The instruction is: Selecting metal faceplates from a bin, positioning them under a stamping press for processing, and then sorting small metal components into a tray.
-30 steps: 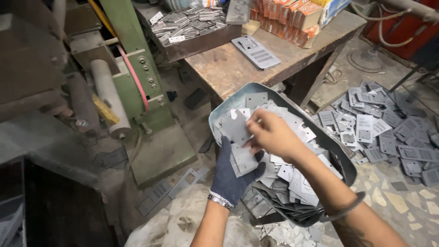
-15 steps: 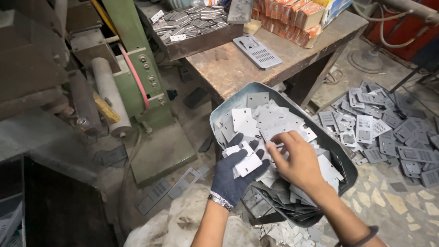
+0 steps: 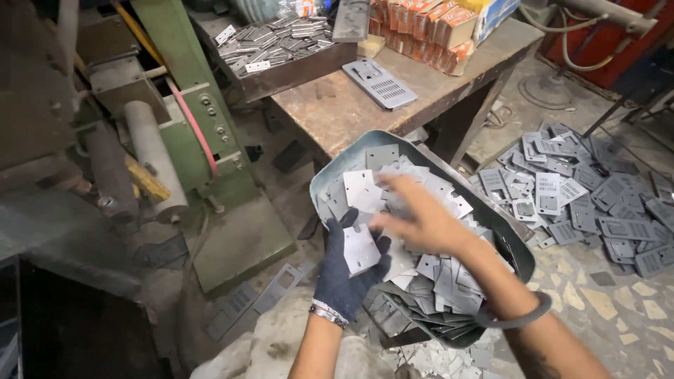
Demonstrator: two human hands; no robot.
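**Plates sorted over the metal tub**

The gloved left hand (image 3: 345, 270) pinches a small square metal plate (image 3: 360, 248) above the tub (image 3: 330, 184) of plates. The bare right hand (image 3: 421, 217), fingers spread, hovers blurred just right of it.

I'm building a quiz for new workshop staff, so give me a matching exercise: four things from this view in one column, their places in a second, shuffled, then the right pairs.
Things:
1. small metal plate
2. perforated grey plate
3. orange boxes
4. loose pile of plates

Places:
A. on the floor at right
B. flat on the wooden table
C. stacked at the table's far edge
D. in the gloved left hand

Pairs: 1-D, 2-B, 3-C, 4-A
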